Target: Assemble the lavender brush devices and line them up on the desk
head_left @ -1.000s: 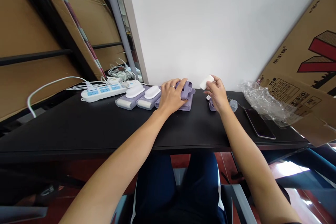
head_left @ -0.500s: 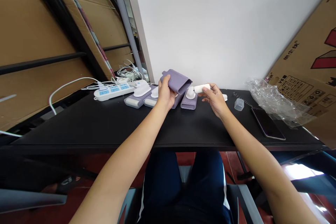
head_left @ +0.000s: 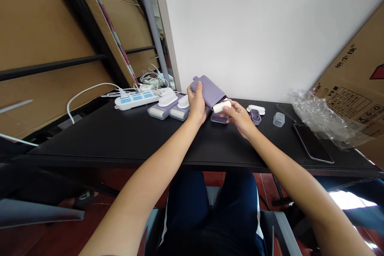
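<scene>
My left hand [head_left: 196, 104] grips a purple pouch [head_left: 212, 91], raised and tilted over the table, its open end facing right. At that opening my right hand [head_left: 241, 119] pinches a white cylindrical piece [head_left: 221, 107]. Whether the piece is partly inside the pouch I cannot tell. Below the hands lies another purple case [head_left: 219, 119], mostly covered. To the left lie two purple cases with clear ends, each with a white rounded piece on top: an outer case [head_left: 159, 111] and an inner case [head_left: 179, 113]. A rolled purple strap [head_left: 255, 116] sits right of my right hand.
A power strip [head_left: 138, 98] with white cables stands at the back left. On the right are a white oval piece [head_left: 256, 109], a clear plastic cap [head_left: 279, 119], a phone [head_left: 312, 143], crumpled clear plastic [head_left: 327, 118] and a leaning cardboard box [head_left: 357, 76]. A white wall [head_left: 240, 32] closes the back.
My right hand has brought the white cylindrical piece leftward to the pouch's open end. The rolled purple strap and white oval piece now show. The view has shifted slightly.
</scene>
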A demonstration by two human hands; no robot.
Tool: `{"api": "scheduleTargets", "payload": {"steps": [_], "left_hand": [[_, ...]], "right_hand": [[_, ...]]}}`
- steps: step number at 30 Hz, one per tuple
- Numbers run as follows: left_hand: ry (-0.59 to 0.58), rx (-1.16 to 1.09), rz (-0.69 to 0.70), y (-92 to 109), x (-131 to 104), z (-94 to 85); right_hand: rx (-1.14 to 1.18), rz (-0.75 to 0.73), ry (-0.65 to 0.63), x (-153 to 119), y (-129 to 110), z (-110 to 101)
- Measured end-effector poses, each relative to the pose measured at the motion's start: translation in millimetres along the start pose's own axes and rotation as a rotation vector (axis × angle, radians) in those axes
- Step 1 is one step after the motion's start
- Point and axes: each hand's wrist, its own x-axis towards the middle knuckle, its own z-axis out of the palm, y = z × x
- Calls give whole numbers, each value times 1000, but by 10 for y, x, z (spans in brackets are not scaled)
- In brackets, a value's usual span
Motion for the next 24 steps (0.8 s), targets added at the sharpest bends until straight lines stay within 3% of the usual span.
{"api": "scheduleTargets", "payload": {"steps": [14, 24], "left_hand": [[-57, 134, 120, -142, 18, -49], [-49, 144, 131, -75, -85, -7]], "right_hand": [[30, 72, -80, 18, -12, -38], [-371, -103, -26, 56, 107, -47]]}}
